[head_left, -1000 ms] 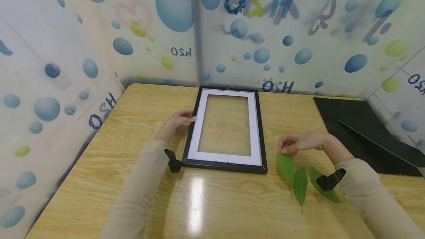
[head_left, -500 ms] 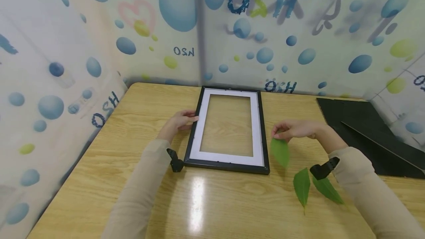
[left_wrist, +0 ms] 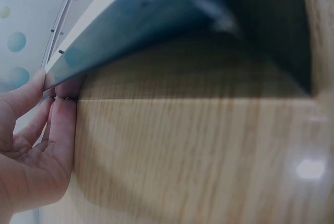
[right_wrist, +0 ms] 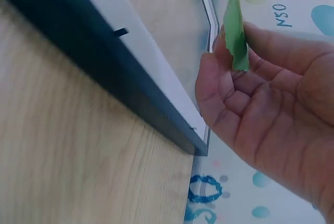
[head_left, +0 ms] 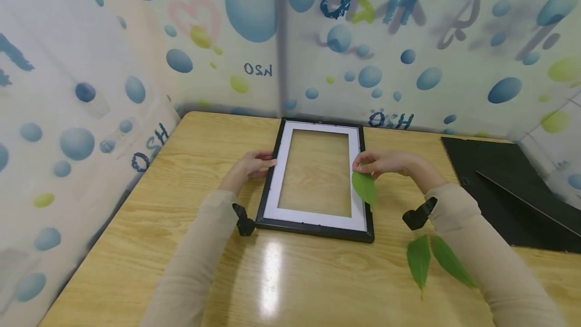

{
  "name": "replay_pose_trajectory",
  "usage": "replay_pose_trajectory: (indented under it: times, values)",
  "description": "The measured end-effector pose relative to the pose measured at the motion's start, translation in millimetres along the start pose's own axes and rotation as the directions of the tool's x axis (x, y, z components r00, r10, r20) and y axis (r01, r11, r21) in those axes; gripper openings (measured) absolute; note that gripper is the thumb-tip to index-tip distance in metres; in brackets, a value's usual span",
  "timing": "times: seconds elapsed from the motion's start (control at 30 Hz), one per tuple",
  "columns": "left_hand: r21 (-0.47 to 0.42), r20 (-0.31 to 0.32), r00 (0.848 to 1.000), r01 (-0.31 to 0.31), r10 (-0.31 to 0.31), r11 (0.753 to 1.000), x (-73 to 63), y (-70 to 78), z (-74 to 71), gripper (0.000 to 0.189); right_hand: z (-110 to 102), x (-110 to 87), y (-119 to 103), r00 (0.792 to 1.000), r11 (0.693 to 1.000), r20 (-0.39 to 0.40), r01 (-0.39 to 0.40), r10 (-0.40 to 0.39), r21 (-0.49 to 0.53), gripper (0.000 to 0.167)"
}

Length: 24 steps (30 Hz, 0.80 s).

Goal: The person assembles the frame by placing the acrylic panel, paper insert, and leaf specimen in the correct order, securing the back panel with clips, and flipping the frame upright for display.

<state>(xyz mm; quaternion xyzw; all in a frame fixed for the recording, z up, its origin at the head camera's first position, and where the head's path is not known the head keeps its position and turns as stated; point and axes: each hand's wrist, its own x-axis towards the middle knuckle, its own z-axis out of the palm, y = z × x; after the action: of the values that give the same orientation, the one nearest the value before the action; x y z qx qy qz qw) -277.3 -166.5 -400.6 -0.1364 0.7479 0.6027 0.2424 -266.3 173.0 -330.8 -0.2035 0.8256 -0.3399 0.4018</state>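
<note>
A black picture frame (head_left: 315,231) with a white mat (head_left: 282,165) lies on the wooden table, and wood grain shows through its middle. At its left side my left hand (head_left: 245,169) grips the frame's edge; in the left wrist view the thumb is on top and the fingers are beneath and beside it. My right hand (head_left: 394,162) pinches a green leaf (head_left: 364,188) by one end between thumb and fingers. That leaf hangs over the frame's right side, overlapping the mat in the head view. The right wrist view shows the leaf (right_wrist: 238,44) edge-on.
Two more green leaves, one leaf (head_left: 418,259) upright in view and another leaf (head_left: 451,260) partly behind the right sleeve, lie at the front right. A black backing board (head_left: 492,160) with a raised stand flap lies at the right. A patterned curtain (head_left: 209,95) borders the table.
My right hand has carried the leaf left and away from the other two leaves, up to the frame's right side. The left hand has stayed at the frame's left edge.
</note>
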Motion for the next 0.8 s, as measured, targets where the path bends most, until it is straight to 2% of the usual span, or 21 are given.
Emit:
replay_pose_trajectory:
  times: [0.37,0.57,0.8]
  values:
    - [-0.01,-0.001,1.0,-0.015,0.015,1.0,2.4,-1.0,-0.3,0.054,-10,50.6,-16,0.996,0.999,-0.089,0.005,-0.009,-0.044,0.034]
    - [-0.008,-0.01,1.0,-0.017,0.017,1.0,3.5,-1.0,2.2,0.054,-13,76.0,-21,0.993,1.0,-0.114,0.013,-0.013,-0.005,0.036]
    - [-0.033,-0.034,0.999,0.002,-0.003,0.999,4.4,-2.8,0.6,0.053,-13,107.2,-27,0.976,0.998,-0.213,0.048,-0.04,0.03,0.041]
